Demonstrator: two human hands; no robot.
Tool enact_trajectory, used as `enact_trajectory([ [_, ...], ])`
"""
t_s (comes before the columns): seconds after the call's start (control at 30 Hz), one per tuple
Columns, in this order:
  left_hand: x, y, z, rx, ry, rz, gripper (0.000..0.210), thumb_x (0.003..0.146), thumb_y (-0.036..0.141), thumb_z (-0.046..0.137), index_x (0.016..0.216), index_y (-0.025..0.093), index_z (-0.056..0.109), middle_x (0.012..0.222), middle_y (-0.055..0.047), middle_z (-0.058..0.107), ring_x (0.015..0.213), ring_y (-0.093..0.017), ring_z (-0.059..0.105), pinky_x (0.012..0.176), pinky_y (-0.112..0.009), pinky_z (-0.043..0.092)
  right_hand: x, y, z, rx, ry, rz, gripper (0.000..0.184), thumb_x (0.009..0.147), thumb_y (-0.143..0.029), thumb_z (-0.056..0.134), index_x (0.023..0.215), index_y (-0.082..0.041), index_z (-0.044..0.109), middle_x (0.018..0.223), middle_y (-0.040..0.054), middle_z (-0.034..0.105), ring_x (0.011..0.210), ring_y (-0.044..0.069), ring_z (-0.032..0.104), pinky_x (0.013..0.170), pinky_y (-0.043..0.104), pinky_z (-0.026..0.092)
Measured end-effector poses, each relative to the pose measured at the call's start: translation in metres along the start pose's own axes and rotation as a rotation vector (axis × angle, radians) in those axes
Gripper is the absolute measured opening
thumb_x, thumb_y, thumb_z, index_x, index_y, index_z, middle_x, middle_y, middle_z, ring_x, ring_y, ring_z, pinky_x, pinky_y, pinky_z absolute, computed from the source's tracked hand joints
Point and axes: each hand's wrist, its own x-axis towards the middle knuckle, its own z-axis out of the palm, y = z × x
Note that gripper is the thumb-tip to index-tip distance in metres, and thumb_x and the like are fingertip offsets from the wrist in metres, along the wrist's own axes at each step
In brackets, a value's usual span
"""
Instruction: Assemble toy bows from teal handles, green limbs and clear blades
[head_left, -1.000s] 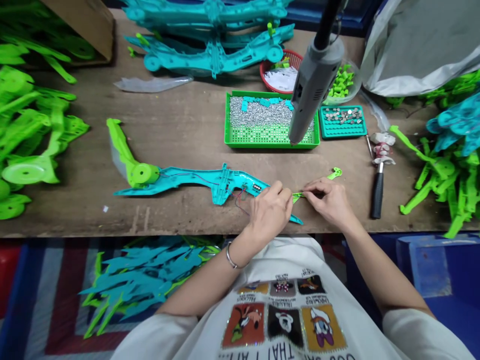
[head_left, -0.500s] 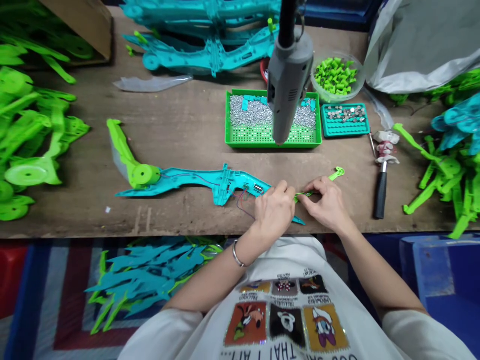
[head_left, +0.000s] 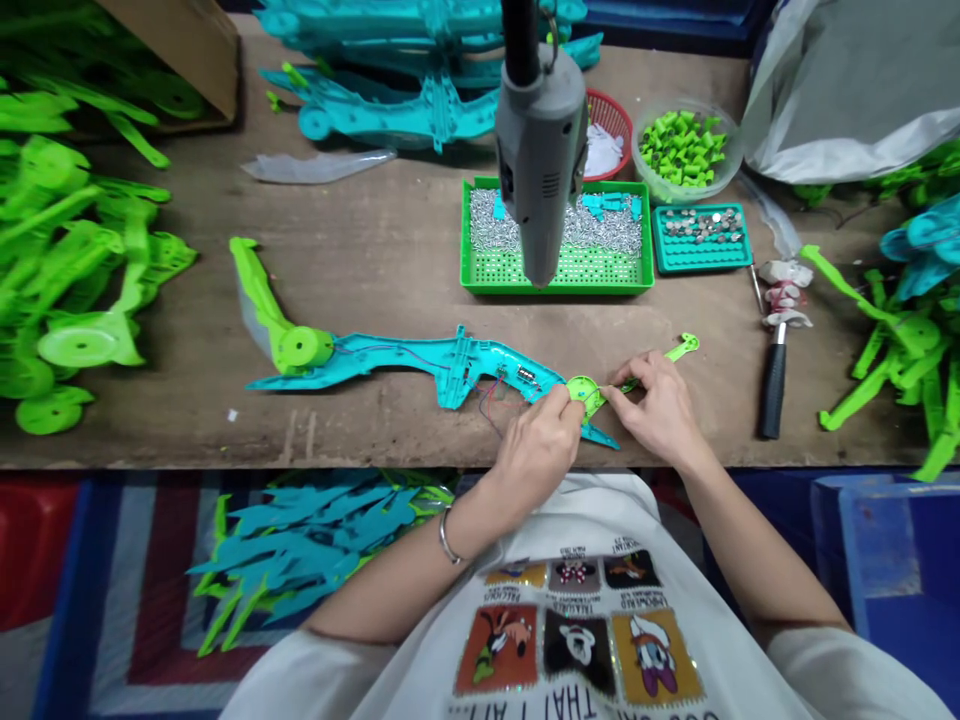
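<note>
A turquoise plastic toy bow half (head_left: 405, 357) lies hollow side up near the table's front edge, with thin red and blue wires (head_left: 487, 405) looping from its middle. At its right end sits a lime-green plastic arm (head_left: 684, 347), whose round hub rests over the turquoise part. My left hand (head_left: 541, 445) is closed, its fingertips gripping the hub's left rim. My right hand (head_left: 660, 405) pinches the same arm just right of the hub; whether a wire is also between those fingertips is too small to tell. Another green arm (head_left: 300, 347) is at the bow's left end.
A grey power screwdriver (head_left: 541, 160) hangs over a green tray (head_left: 555, 288) of screws. Behind are a tub of green caps (head_left: 686, 150) and a teal tray (head_left: 701, 262) of small metal discs. A black-handled hammer (head_left: 774, 390) lies right. Green parts (head_left: 90, 270) pile up left.
My left hand has shifted left and down off the green hub, which now shows. My right hand stays at the arm. The hanging screwdriver appears further left.
</note>
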Motion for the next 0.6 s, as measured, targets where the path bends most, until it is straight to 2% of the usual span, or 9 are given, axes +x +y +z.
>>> enact_trajectory([
  [0.1,0.008,-0.009,-0.007,0.003,-0.009,-0.065,0.027,0.104,0.019,0.041,0.101,0.017,0.067,0.101,-0.010,0.064,0.086,-0.021,0.065,0.072,-0.032,0.050,0.000,-0.001,0.002,0.011,-0.024,-0.067,0.003,0.087,-0.023,0.066,0.084,-0.022,0.066,0.087,0.0039,0.065,0.087,0.023,0.059,0.088,0.039,0.042],
  [0.27,0.019,-0.012,-0.012,-0.046,0.017,-0.178,0.025,0.104,0.023,0.042,0.101,0.017,0.066,0.105,-0.010,0.064,0.086,-0.021,0.066,0.070,-0.032,0.048,0.001,-0.002,0.007,0.026,-0.038,-0.174,0.025,0.090,-0.008,0.052,0.090,-0.024,0.072,0.092,0.0039,0.069,0.090,0.022,0.059,0.089,0.039,0.041],
  [0.4,0.024,-0.015,-0.016,-0.054,0.054,-0.185,0.022,0.103,0.026,0.046,0.098,0.017,0.066,0.105,-0.010,0.063,0.088,-0.023,0.066,0.070,-0.033,0.048,0.003,-0.002,0.006,0.023,-0.074,-0.195,0.027,0.090,-0.008,0.052,0.089,-0.024,0.074,0.092,0.0051,0.068,0.090,0.022,0.060,0.086,0.038,0.043],
  [0.6,0.032,-0.024,-0.023,-0.010,-0.026,-0.168,0.024,0.103,0.026,0.045,0.094,0.019,0.066,0.103,-0.008,0.063,0.082,-0.021,0.066,0.063,-0.033,0.043,0.004,-0.002,0.004,0.025,-0.105,-0.212,0.025,0.095,-0.011,0.049,0.095,-0.023,0.071,0.091,0.0057,0.065,0.090,0.023,0.058,0.085,0.036,0.043],
])
